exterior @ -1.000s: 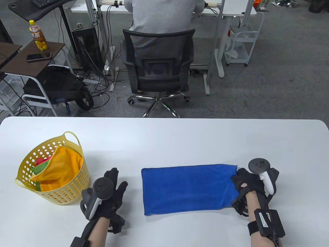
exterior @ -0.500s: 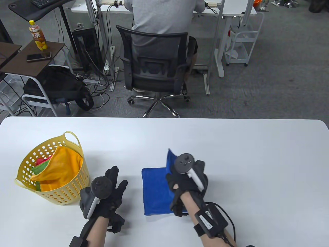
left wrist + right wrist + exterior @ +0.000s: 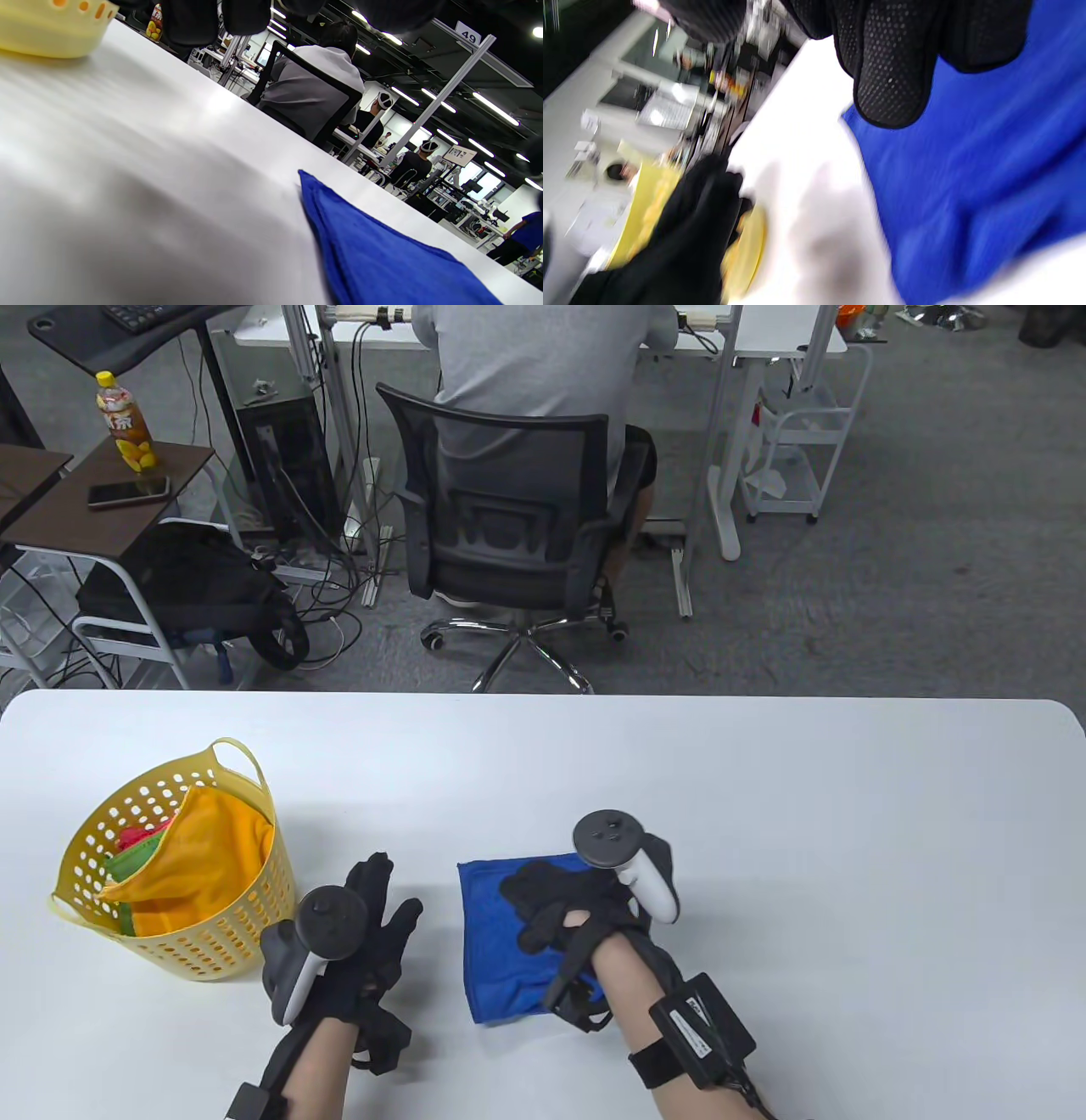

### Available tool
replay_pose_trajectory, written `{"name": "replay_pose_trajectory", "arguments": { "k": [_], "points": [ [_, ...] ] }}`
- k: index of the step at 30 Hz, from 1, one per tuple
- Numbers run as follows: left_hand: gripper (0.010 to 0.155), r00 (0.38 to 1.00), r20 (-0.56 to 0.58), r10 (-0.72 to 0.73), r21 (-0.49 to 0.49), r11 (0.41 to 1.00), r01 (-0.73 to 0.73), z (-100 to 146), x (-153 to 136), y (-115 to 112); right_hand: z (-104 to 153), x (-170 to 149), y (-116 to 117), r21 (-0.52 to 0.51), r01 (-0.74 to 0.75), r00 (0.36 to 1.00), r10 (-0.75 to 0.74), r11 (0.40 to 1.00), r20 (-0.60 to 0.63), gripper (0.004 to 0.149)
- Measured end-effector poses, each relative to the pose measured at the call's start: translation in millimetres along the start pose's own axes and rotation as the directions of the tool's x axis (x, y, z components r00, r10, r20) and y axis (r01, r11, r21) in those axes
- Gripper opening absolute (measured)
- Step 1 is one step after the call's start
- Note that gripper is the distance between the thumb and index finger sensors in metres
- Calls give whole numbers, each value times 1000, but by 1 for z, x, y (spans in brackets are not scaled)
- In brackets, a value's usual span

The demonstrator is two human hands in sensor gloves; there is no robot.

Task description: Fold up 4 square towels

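A blue towel [image 3: 492,976] lies folded into a small square on the white table [image 3: 806,814], near the front edge. My right hand [image 3: 530,912] rests on top of it with the fingers spread flat. The right wrist view shows those fingers [image 3: 891,76] over the blue cloth [image 3: 967,178]. My left hand [image 3: 386,899] lies flat and empty on the table just left of the towel, not touching it. The left wrist view shows the towel's near corner [image 3: 382,258].
A yellow perforated basket [image 3: 85,840] stands at the front left, holding orange [image 3: 204,848], green and red towels. A person sits on an office chair [image 3: 509,517] beyond the table's far edge.
My right hand carried the towel's right end over to the left, folding the long strip into a square, and now presses on it. My left hand has stayed still.
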State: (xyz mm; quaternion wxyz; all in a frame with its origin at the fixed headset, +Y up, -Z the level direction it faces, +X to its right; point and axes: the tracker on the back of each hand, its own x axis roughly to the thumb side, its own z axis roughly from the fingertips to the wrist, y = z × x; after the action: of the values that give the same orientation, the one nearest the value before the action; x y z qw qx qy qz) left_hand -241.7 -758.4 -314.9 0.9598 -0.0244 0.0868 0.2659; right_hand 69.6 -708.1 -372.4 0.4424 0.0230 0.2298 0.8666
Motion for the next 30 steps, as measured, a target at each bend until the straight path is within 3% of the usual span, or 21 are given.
{"name": "replay_pose_trajectory", "arguments": {
  "k": [2, 4, 7, 10, 12, 13, 15, 17, 19, 22, 25, 27, 30],
  "points": [
    [74, 1000, 2, -11, 2, 1000, 11, 0, 1, 0, 2, -23, -26, -155, -77, 991, 59, 985, -118, 67],
    [74, 1000, 1, -20, 3, 1000, 20, 0, 1, -2, -1, -46, -34, -205, -199, 959, 147, 958, -243, 64],
    [74, 999, 1, -47, -2, 999, 47, 0, 2, -5, -12, -79, -23, -105, -326, 886, 265, 939, -380, 65],
    [74, 996, 2, -90, -4, 996, 90, 0, 4, -10, -23, -94, -2, -4, -340, 871, 313, 941, -378, 66],
    [74, 994, 4, -112, -3, 994, 112, 1, 4, -13, -25, -90, 6, -103, -434, 852, 371, 895, -368, 56],
    [74, 992, 6, -126, -1, 992, 126, 1, 5, -15, -27, -88, 8, -95, -488, 832, 430, 868, -349, 48],
    [74, 990, 8, -143, 1, 990, 143, 2, 6, -16, -26, -88, 5, -90, -449, 858, 400, 889, -323, 43],
    [74, 988, 11, -153, 5, 988, 153, 3, 6, -17, -25, -92, -9, -66, -354, 900, 320, 933, -297, 42],
    [74, 986, 11, -167, 9, 986, 167, 3, 7, -19, -18, -100, -34, -46, -331, 903, 302, 943, -306, 42],
    [74, 981, 11, -191, 1, 982, 191, 3, 7, -23, -3, -116, -78, -81, -412, 854, 354, 908, -381, 42],
    [74, 976, 15, -216, -11, 976, 216, 2, 8, -27, 21, -142, -132, -208, -509, 788, 354, 835, -503, 43],
    [74, 974, 15, -224, -9, 975, 224, 2, 9, -27, 33, -161, -155, -236, -509, 762, 305, 828, -571, 43],
    [74, 976, 7, -217, -5, 976, 217, 1, 7, -25, 49, -195, -182, -264, -422, 753, 174, 867, -634, 43]
  ]
}}
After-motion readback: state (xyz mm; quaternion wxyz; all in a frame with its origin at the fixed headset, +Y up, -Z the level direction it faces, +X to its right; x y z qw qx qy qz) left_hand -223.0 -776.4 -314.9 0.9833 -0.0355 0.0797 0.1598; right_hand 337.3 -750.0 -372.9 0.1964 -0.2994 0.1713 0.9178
